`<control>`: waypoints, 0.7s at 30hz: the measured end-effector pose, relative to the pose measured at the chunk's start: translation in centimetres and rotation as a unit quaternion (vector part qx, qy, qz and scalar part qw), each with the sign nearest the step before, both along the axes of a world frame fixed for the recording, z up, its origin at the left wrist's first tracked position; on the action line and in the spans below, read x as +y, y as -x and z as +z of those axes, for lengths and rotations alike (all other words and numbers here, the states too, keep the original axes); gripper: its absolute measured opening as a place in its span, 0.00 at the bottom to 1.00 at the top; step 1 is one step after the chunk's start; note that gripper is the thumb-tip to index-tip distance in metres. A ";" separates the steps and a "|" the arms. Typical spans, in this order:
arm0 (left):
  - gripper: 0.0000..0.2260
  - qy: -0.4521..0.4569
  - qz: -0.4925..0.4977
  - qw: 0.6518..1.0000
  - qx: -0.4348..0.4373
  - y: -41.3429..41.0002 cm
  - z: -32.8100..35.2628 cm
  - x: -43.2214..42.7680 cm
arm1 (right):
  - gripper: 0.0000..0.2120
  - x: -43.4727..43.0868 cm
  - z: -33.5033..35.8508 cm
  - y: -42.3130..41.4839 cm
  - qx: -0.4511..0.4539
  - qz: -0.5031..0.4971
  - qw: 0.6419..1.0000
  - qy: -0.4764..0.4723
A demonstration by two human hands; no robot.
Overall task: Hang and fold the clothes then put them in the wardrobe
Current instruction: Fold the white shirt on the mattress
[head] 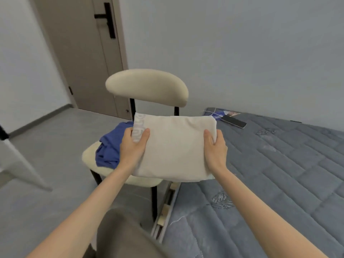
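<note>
A folded cream garment (175, 148) with pale lettering along its left edge is held in the air above the chair seat. My left hand (134, 146) grips its left side, thumb on top and fingers underneath. My right hand (216, 148) grips the right side the same way. A crumpled blue garment (109, 146) lies on the cream chair (147, 86), partly hidden behind my left hand and the folded piece.
A grey quilted mattress (279, 174) fills the right side, with a dark phone (233, 121) and a booklet near its far corner. A closed door (83, 53) stands behind the chair. A white post leans at the left edge. Grey floor lies to the left.
</note>
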State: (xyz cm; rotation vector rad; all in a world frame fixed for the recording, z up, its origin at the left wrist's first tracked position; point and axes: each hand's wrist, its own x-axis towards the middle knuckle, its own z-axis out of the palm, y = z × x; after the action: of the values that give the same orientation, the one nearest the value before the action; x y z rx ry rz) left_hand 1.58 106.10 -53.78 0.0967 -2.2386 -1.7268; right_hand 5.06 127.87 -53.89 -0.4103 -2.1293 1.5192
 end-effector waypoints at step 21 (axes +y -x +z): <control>0.09 -0.072 0.335 0.936 -0.083 1.5 -0.5 -41.4 | 0.12 -43.5 1.4 14.8 -0.083 0.311 0.946 -0.046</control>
State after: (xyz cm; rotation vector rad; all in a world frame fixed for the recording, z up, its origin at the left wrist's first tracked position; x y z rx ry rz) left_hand 0.11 64.73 -54.32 0.9516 -1.8493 -1.5147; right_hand -9.71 84.35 -52.52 0.2064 -2.6084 1.7388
